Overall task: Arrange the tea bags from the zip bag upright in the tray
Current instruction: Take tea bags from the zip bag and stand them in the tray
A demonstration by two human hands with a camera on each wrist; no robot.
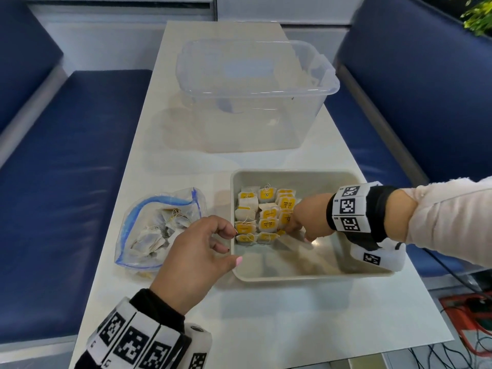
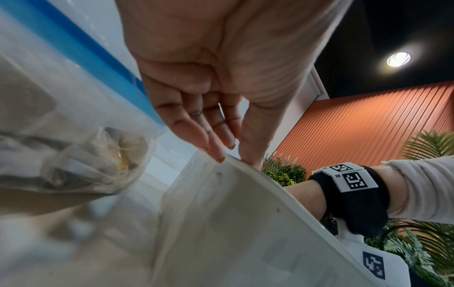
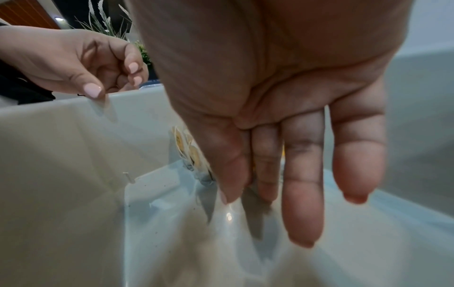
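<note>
We take the beige tray (image 1: pixel 314 275) as our landmark on the white table (image 1: pixel 266 315). Nearest to us, our left hand (image 1: pixel 197 259) sits at the tray's near-left corner. Its fingers are loosely curled and hold nothing, and the thumb tip touches the tray's left rim; the left wrist view shows fingertips (image 2: pixel 218 155) meeting that rim.

Inside the tray, the near half and the right side are bare floor. Our right hand (image 1: pixel 306 219) reaches in from the right, fingers pointing down and held close together, their tips at the right edge of the packed block of tea bags (image 1: pixel 262 217). In the right wrist view the thumb and first finger (image 3: pixel 265 165) seem to close together beside the yellow tags, but we cannot tell whether they pinch a bag or only press against the row.

The standing bags fill the tray's far-left part in about three short columns, yellow tags up.

Just left of the tray lies the zip bag (image 1: pixel 157 230), open, with a loose heap of tea bags inside.

Beyond the tray stands a large clear tub (image 1: pixel 324 86).

We judge the task somewhere near half done: many bags stand, many wait in the zip bag, and there is room to spare.
</note>
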